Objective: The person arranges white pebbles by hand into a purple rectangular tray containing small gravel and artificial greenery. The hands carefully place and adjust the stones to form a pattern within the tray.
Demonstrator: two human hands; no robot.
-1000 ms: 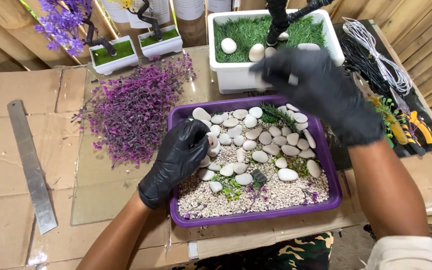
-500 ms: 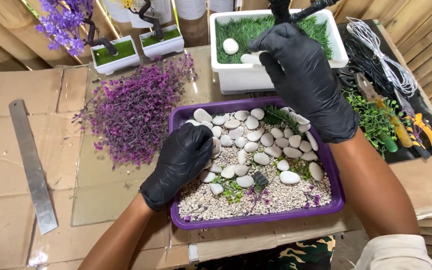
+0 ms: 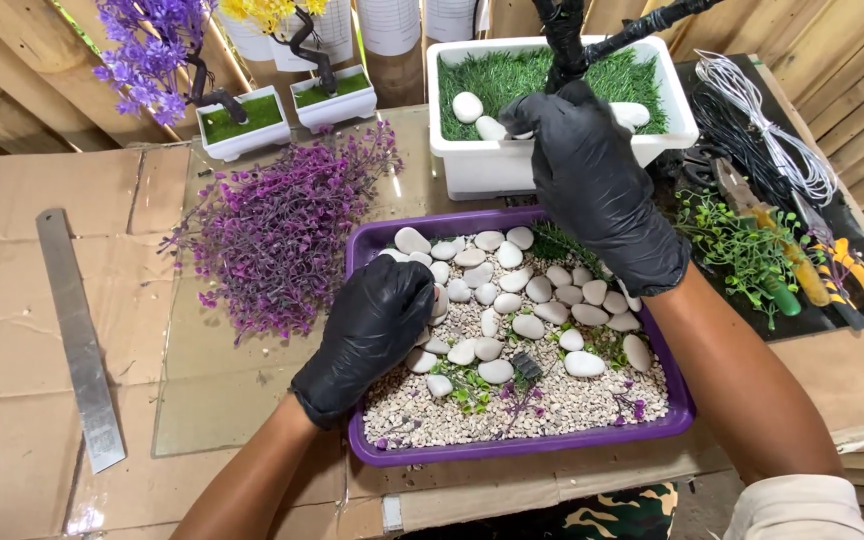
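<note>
A steel ruler [image 3: 77,335] is seen at the far left on the cardboard, its long axis running roughly toward and away from the viewer. Beyond it stand two small white pots with artificial trees [image 3: 237,125], and a loose purple sprig bunch [image 3: 287,235] lies on a glass sheet. The left hand [image 3: 377,330], black-gloved, is rested palm down in the purple tray [image 3: 522,450], fingers curled over white pebbles [image 3: 497,300] on fine gravel; whether a pebble is pinched beneath cannot be told. The right hand [image 3: 592,180], also gloved, is held over the near rim of the white planter [image 3: 482,170], its fingertips closed down onto the artificial grass beside placed pebbles; what is gripped, if anything, is hidden. The planter lies directly beyond the tray, so the right hand is nearer to it. Wire and pliers [image 3: 832,270] lie at the far right.
</note>
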